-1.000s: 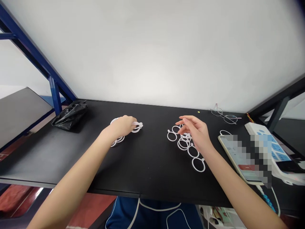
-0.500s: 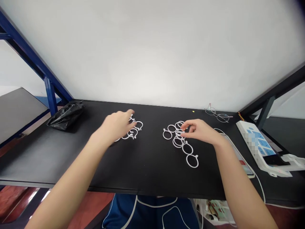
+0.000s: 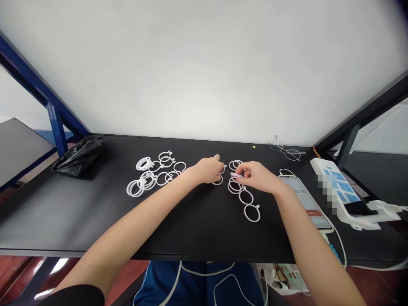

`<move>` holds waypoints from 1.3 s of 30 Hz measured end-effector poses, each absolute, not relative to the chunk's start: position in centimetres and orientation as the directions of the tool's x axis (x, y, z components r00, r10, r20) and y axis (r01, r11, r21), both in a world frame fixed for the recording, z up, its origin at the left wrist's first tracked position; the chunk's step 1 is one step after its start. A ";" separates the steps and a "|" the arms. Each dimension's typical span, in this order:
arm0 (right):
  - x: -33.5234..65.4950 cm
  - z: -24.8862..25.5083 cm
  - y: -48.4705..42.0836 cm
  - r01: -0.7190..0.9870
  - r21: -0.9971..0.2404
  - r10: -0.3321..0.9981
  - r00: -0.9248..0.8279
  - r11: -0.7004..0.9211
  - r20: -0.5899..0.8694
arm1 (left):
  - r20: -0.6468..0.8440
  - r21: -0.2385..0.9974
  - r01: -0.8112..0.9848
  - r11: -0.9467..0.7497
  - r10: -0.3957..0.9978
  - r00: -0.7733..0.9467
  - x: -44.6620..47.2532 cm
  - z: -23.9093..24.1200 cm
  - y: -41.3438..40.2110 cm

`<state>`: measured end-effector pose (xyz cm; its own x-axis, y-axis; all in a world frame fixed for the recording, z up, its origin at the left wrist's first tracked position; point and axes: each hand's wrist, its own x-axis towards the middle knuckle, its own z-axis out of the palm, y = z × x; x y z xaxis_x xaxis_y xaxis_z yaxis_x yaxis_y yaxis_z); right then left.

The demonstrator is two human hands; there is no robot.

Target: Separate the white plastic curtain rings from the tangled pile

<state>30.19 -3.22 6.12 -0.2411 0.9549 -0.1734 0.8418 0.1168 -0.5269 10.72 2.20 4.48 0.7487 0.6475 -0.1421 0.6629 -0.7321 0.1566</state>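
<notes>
White curtain rings with small eyelets lie on the black table in two groups. My left hand point(image 3: 208, 170) reaches across to the right group, its fingers curled down on a curtain ring point(image 3: 218, 182) partly hidden beneath them. Close by, my right hand point(image 3: 255, 176) pinches another curtain ring point(image 3: 235, 175) between thumb and fingers, over several overlapping rings. Below it, a curtain ring point(image 3: 252, 220) lies flat towards the table's front edge. A looser cluster with a stacked curtain ring point(image 3: 135, 195) sits to the left, behind my left forearm.
A crumpled black plastic bag point(image 3: 79, 157) rests at the far left. On the right are eyeglasses point(image 3: 292, 154), a phone point(image 3: 307, 199) with a white cable, and a white power strip point(image 3: 342, 187). A white wall point(image 3: 204, 76) rises behind the black table point(image 3: 197, 229).
My left hand has moved right from the left cluster to the right group, uncovering the left rings. My right hand stays over its rings, now with one visibly pinched. The view shifted slightly.
</notes>
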 end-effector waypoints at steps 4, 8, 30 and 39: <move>30.2 5.9 -3.3 0.835 -0.525 0.959 -0.260 0.165 -0.111 | -0.112 0.221 0.672 -0.707 0.666 0.737 9.6 4.7 2.4; 30.4 5.9 -3.2 0.815 -0.537 0.959 -0.280 0.219 -0.034 | -0.084 0.509 0.645 -0.570 0.712 0.697 6.9 5.2 2.2; 28.0 5.7 -4.7 0.886 -0.378 0.913 -0.360 0.271 -0.190 | -0.364 0.818 -0.186 0.545 0.740 0.565 4.0 2.1 -1.6; 27.4 5.1 -4.8 0.916 -0.310 0.928 -0.322 0.255 -0.189 | -0.373 0.810 -0.176 0.559 0.723 0.581 3.9 2.7 -1.8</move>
<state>27.38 -4.77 5.06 -0.3218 0.9278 -0.1888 0.9161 0.2548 -0.3097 3.91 -1.78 2.70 0.5813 0.7233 -0.3726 -0.1762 0.5590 0.8102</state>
